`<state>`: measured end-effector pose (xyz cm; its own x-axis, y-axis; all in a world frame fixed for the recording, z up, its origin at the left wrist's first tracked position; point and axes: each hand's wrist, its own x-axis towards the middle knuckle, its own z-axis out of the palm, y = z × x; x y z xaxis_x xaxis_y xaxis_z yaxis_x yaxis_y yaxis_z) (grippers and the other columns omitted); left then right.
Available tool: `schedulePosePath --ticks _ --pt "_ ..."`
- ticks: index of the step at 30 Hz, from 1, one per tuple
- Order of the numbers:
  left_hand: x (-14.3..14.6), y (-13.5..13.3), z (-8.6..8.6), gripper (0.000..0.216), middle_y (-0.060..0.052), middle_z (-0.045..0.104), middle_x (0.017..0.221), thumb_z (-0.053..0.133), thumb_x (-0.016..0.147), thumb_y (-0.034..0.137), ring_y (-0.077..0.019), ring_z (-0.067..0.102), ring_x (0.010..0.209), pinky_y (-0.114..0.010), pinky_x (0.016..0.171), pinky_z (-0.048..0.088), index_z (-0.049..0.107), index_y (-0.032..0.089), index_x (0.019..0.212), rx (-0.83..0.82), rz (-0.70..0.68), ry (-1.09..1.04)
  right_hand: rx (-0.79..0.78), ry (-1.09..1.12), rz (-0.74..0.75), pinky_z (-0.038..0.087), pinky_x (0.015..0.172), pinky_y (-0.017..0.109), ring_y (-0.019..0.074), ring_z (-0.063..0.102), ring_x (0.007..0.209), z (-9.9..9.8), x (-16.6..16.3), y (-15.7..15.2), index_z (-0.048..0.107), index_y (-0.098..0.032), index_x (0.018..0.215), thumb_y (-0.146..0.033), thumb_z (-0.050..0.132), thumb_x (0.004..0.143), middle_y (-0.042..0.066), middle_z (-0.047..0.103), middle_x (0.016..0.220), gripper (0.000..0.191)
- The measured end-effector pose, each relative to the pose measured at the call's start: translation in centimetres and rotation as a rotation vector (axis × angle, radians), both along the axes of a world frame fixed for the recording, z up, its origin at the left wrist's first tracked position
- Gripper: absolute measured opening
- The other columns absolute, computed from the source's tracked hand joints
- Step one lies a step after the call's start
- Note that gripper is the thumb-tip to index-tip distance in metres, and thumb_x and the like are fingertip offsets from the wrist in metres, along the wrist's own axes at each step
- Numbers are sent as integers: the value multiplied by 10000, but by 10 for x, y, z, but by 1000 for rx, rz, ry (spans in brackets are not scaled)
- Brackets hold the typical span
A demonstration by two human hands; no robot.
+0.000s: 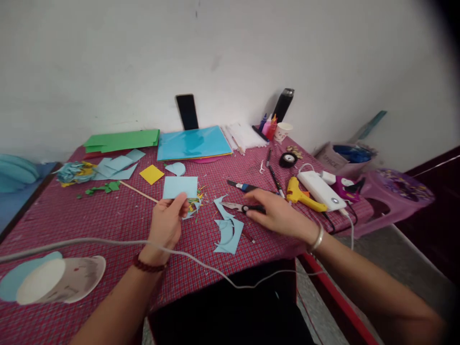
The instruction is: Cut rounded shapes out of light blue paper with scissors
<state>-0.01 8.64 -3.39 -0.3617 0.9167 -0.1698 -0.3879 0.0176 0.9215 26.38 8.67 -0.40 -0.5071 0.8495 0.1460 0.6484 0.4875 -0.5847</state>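
Observation:
My left hand [167, 220] is closed, pinching a light blue paper square [180, 186] at its lower edge between thumb and fingers. Scissors with black handles [233, 206] point left over the tabletop, and my right hand [275, 211] has its thumb and fingers around the handles. Cut light blue paper scraps [230, 235] lie below the blades. Just beyond the right fingers is a utility knife [241, 186]. A thin wooden stick [138, 190] and small yellow and green clippings [196, 207] surround the left hand.
A white cable [201, 266] crosses in front of both forearms. To the right are a yellow glue gun [305, 197], a white power strip [321, 190] and black tape [288, 159]. Blue sheets [194, 143], green paper [122, 140] and a phone [187, 111] line the wall side. A paper cup [77, 280] lies front left.

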Motion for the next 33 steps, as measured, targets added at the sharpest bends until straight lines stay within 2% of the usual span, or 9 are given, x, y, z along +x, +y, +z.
schedulePosePath --ticks 3,6,9,14,21,25,27,31,33 --pt "-3 2 3 223 28 587 485 785 572 240 -59 499 439 -166 426 353 599 120 602 23 18 5 101 -269 -25 392 995 458 287 504 1160 -15 21 -33 512 -185 1287 -240 619 793 139 532 1292 508" --pt "-6 3 3 206 28 606 507 786 571 220 -61 520 457 -161 442 388 616 120 631 36 10 -8 121 -360 -115 385 1023 432 261 497 1181 -25 28 -46 492 -158 1313 -168 531 819 143 520 1307 496" --pt "-10 5 0 203 30 617 529 788 578 211 -61 542 481 -157 474 425 622 121 654 39 -12 -48 99 -392 -132 415 990 406 239 551 1099 -24 32 -39 525 -145 1282 -161 497 831 134 599 1174 452" --pt "-15 4 1 255 28 616 535 807 562 235 -53 543 486 -150 484 417 600 115 650 62 4 -81 56 -348 -2 451 911 340 209 599 1008 -15 42 -25 499 -219 1331 -102 482 815 104 626 1145 529" --pt "-13 -5 21 283 14 613 555 810 580 285 -68 549 504 -187 512 415 594 115 647 123 19 -69 60 -369 -18 461 887 370 239 606 995 -22 42 -13 549 -247 1289 -79 497 773 115 602 1146 545" --pt "-4 -7 42 254 14 638 608 810 579 256 -85 590 570 -216 587 454 609 127 667 159 29 -123 -3 -244 -26 456 899 376 241 611 995 -17 48 -6 603 -213 1205 -89 529 734 111 631 1109 493" --pt "3 -5 54 240 7 661 654 807 586 248 -104 619 624 -239 628 473 621 136 688 183 16 -159 -102 -101 -21 473 867 363 228 621 959 -14 56 -3 585 -212 1208 -127 540 747 93 652 1071 471" --pt "14 0 74 205 5 677 703 792 612 234 -131 647 695 -271 669 491 626 159 707 267 -9 -214 -358 162 -31 500 691 314 188 629 781 -11 68 0 517 -207 1259 -200 548 772 46 654 884 488" --pt "17 2 80 192 14 678 714 783 628 234 -135 654 716 -277 680 494 622 172 711 304 -1 -233 -435 287 -46 499 675 311 186 624 766 -10 66 -1 512 -210 1255 -286 602 769 38 630 854 500"
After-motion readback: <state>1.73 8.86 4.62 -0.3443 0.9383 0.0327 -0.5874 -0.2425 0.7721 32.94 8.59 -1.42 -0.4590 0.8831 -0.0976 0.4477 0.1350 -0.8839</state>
